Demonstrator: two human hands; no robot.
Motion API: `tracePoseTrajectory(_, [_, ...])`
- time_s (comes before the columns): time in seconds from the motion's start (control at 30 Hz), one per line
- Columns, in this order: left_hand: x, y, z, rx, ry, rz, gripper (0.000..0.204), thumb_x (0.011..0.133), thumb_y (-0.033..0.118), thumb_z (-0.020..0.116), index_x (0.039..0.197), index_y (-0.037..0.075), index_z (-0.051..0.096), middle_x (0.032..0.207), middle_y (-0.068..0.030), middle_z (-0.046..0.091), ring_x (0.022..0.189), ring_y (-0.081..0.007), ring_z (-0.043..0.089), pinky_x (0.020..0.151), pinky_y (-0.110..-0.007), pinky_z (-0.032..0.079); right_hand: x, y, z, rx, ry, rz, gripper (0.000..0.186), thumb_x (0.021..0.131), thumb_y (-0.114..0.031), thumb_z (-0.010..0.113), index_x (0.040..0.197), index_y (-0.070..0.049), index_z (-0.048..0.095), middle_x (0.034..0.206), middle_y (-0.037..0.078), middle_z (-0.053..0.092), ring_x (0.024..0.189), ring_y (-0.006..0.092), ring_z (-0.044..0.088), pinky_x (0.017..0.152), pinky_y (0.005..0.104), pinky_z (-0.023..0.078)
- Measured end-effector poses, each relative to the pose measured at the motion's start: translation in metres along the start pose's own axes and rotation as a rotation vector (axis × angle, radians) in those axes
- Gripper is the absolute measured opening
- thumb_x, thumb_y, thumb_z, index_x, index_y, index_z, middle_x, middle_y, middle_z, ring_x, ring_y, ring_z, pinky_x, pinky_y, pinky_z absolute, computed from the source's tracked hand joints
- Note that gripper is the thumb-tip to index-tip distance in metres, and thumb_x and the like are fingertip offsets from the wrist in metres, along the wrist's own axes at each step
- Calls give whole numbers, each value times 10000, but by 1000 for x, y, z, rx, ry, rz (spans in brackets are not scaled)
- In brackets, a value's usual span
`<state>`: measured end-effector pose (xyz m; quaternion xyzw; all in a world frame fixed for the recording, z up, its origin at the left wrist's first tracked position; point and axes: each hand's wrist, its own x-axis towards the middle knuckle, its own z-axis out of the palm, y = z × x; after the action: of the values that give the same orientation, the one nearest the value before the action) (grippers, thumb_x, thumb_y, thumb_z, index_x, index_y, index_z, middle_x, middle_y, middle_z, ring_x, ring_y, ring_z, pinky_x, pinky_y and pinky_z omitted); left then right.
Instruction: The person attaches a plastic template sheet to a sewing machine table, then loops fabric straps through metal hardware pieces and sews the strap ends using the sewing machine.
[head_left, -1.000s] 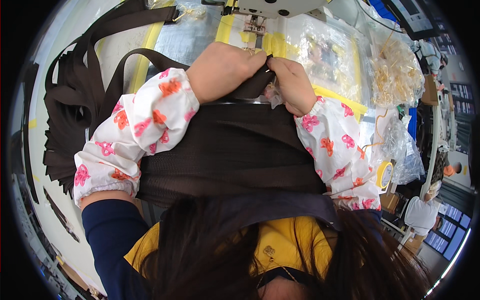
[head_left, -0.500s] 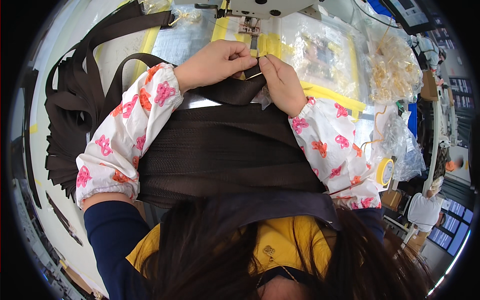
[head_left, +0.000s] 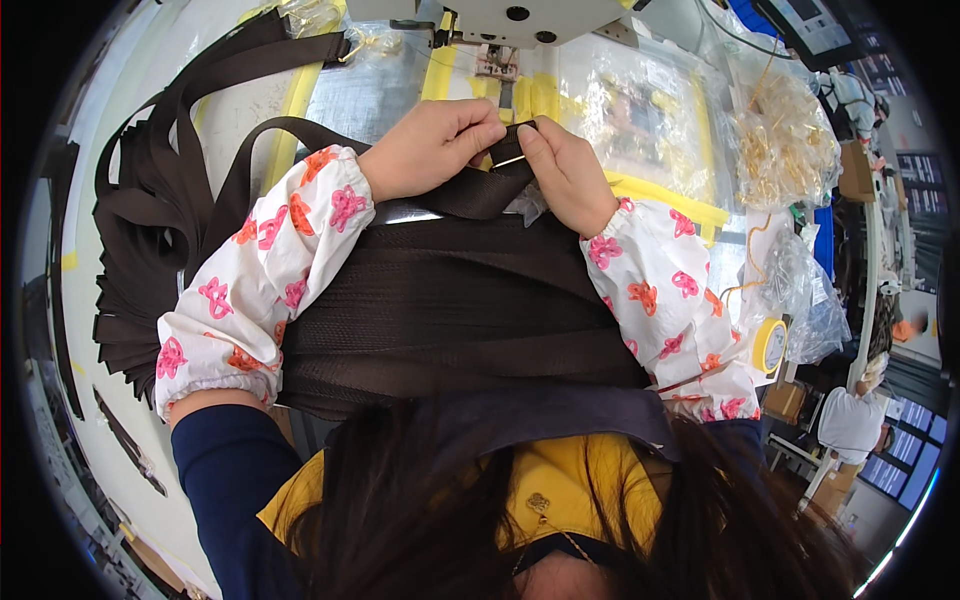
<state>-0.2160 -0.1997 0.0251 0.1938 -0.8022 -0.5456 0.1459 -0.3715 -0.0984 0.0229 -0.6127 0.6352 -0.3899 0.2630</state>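
Note:
Both hands meet just in front of the sewing machine (head_left: 497, 62). My left hand (head_left: 432, 145) is closed, its thumb and fingers pinching the end of a dark brown webbing strap (head_left: 480, 192). From the other side my right hand (head_left: 570, 178) pinches the same end, thumb on top. A thin, shiny metal bar (head_left: 508, 161) shows on the strap between the hands; the rest of that fitting is hidden. The strap loops left into a heap of webbing (head_left: 150, 240). A broad stack of the same webbing (head_left: 450, 300) lies beneath my forearms.
Right of the machine lie clear plastic bags (head_left: 640, 130) and a bag of gold-coloured pieces (head_left: 790, 150). A yellow tape roll (head_left: 769, 346) sits by my right sleeve. A screen (head_left: 812, 28) stands at the upper right. Another person (head_left: 852, 422) is far off at right.
Both hands have shifted slightly toward me with the strap end between them. My left hand has also moved a little to the right. Both pinches stay closed.

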Motion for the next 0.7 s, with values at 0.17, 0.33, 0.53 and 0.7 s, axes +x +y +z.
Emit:
tracePoseTrajectory(0.17, [5, 30, 9, 625, 393, 677, 293, 756, 150, 618, 1021, 57, 533, 856, -94, 587, 766, -302, 561, 691, -352, 457, 23, 10, -14, 485, 15, 298, 258, 879, -200, 423, 827, 34, 518, 654, 177, 563, 531, 296, 561, 483, 363, 442])
tracePoseTrajectory(0.33, [-8, 9, 25, 679, 106, 680, 138, 770, 163, 581, 881, 83, 601, 736, -62, 596, 626, -221, 572, 580, -316, 462, 39, 7, -41, 882, -281, 604, 273, 879, -193, 397, 897, 35, 546, 686, 130, 588, 460, 166, 556, 414, 262, 464])
tracePoseTrajectory(0.53, [11, -1, -1, 595, 270, 408, 157, 800, 139, 526, 900, 43, 600, 777, -124, 593, 680, -271, 580, 624, -332, 464, 41, 7, -34, 872, -363, 670, 196, 881, -144, 364, 912, 11, 479, 669, 113, 535, 402, 127, 495, 346, 215, 417])
tracePoseTrajectory(0.7, [32, -21, -7, 903, 317, 561, 197, 788, 109, 538, 979, 82, 576, 787, -92, 607, 664, -241, 585, 634, -321, 465, 51, 23, -35, 894, -374, 669, 225, 904, -185, 347, 982, -5, 457, 740, 110, 544, 466, 125, 514, 397, 218, 425])
